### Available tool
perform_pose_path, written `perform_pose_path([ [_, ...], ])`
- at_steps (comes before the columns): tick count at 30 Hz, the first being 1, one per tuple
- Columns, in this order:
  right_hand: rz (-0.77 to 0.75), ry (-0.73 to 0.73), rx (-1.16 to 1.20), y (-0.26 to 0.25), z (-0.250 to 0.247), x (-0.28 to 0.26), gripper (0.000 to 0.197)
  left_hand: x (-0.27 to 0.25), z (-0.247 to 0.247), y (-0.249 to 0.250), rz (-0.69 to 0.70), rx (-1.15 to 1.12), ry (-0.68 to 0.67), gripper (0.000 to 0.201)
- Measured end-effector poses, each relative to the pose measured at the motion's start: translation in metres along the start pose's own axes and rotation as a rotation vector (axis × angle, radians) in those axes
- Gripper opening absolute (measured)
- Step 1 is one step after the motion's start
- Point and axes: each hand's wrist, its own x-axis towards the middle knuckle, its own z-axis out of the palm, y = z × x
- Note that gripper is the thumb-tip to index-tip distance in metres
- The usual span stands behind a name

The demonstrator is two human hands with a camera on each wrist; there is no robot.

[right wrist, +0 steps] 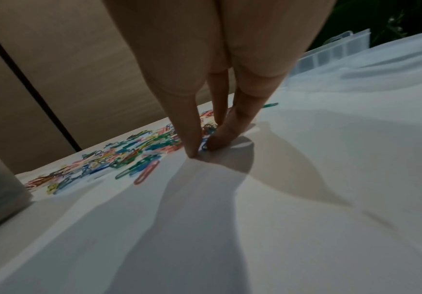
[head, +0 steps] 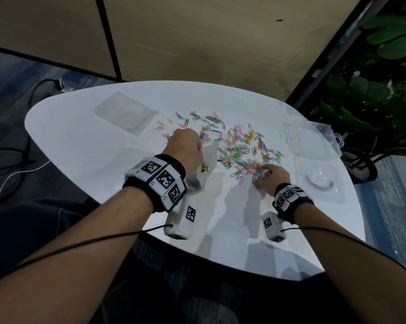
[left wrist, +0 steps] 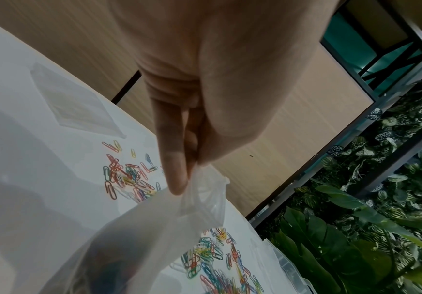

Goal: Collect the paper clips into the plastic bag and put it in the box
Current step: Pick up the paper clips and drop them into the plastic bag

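Observation:
Many coloured paper clips (head: pixel 241 148) lie scattered across the middle of the white table (head: pixel 85 141). My left hand (head: pixel 185 146) holds a clear plastic bag (head: pixel 203 167) upright at the left edge of the pile. In the left wrist view, thumb and fingers (left wrist: pixel 177 175) pinch the top edge of the bag (left wrist: pixel 154 228), which has some clips inside. My right hand (head: pixel 264 175) reaches down onto the near edge of the pile. In the right wrist view, its fingertips (right wrist: pixel 192 153) pinch together around paper clips (right wrist: pixel 144 159) on the tabletop. The clear plastic box (head: pixel 323 134) stands open at the table's right edge.
A flat stack of clear bags (head: pixel 124 115) lies at the back left. A clear plastic tray (head: pixel 319 181) sits near the right edge, in front of the box. Green plants (head: pixel 372 90) stand beyond the table's right side. Cables (head: pixel 21 160) run over the floor on the left.

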Motion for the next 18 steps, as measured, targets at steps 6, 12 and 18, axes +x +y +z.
perform_pose_path([
  [6, -0.203, 0.029, -0.075, -0.025, 0.009, 0.012, 0.073, 0.001, -0.008, -0.007, 0.019, 0.019, -0.004, 0.036],
  [12, -0.440, 0.082, -0.279, -0.040, 0.011, 0.007, 0.019, -0.001, -0.010, -0.013, 0.038, 0.037, 0.015, 0.041],
  [18, -0.358, 0.051, -0.292, -0.044, 0.004, 0.005, 0.020, -0.005, -0.007, -0.011, 0.038, 0.030, 0.001, 0.034],
])
